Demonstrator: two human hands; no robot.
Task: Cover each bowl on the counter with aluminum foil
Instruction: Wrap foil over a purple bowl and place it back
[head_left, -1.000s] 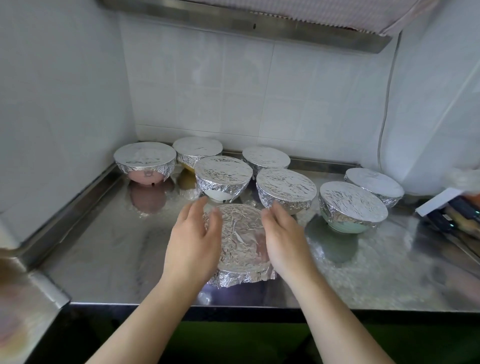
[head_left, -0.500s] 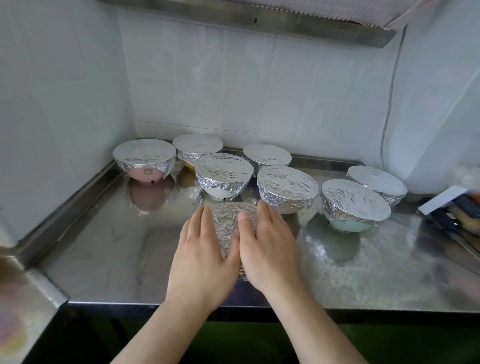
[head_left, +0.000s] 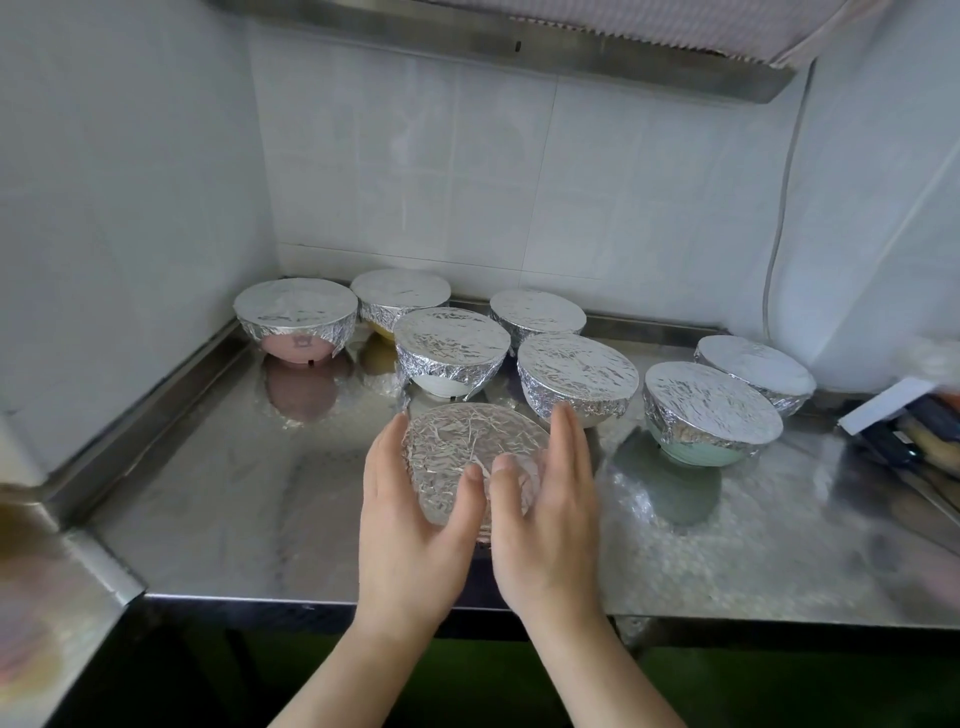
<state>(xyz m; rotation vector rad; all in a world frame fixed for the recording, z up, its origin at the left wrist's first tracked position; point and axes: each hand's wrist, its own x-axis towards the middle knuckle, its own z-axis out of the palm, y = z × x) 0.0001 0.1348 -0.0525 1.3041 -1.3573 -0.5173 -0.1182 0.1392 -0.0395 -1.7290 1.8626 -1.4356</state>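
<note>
The near bowl (head_left: 475, 457) sits at the front middle of the steel surface (head_left: 223, 499), just in front of seven bowls that already wear foil caps. Its foil (head_left: 457, 441) is crumpled and lies over the top. The left hand (head_left: 410, 519) and right hand (head_left: 545, 509) bracket it from either side, fingers straight and close together, palms turned inward against the foil; neither grip curls round anything, both are flat and wide, with the thumbs resting on the foil near the front rim.

This looks like the last bowl, and the step in hand is moulding the foil to the rim. To do it well, the palms should press down and inward along the rim, working round the edge in small turns so the skirt folds evenly under the lip, as on the neighbours. Pressure wants to stay on the sides: pushing on the middle could sag or tear the sheet. The bowl may slide on the slick steel, so the two hands should push against each other equally. The front edge is hidden behind the hands; I cannot tell whether it is tucked.
</note>
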